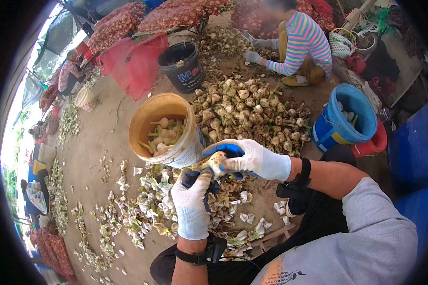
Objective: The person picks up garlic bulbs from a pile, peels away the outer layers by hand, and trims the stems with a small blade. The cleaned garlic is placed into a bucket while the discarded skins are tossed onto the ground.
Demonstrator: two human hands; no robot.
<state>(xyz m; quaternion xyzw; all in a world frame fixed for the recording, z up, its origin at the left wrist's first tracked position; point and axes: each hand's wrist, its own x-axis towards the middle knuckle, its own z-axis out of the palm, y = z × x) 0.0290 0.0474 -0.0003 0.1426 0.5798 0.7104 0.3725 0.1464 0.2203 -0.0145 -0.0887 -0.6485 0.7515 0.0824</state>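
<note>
Both my hands wear white gloves with blue palms. Between them is one garlic bulb (216,163), its stem pointing left. My right hand (252,159) grips the bulb from the right, thumb on its side. Just below, my left hand (193,192) holds the stem end with bent fingers. The yellowish bucket (189,137) stands behind my left hand, with peeled bulbs (168,135) inside. A large heap of unpeeled garlic (247,109) lies beyond my hands. Peeled-off skins (152,199) are scattered on the ground beneath.
A blue bucket (330,126) stands at the right by a red basin (376,142). Past the heap are a black bucket (185,76) and a crouching person (302,47) in a striped top. Another person (67,76) sits far left. Red net sacks (173,16) line the back.
</note>
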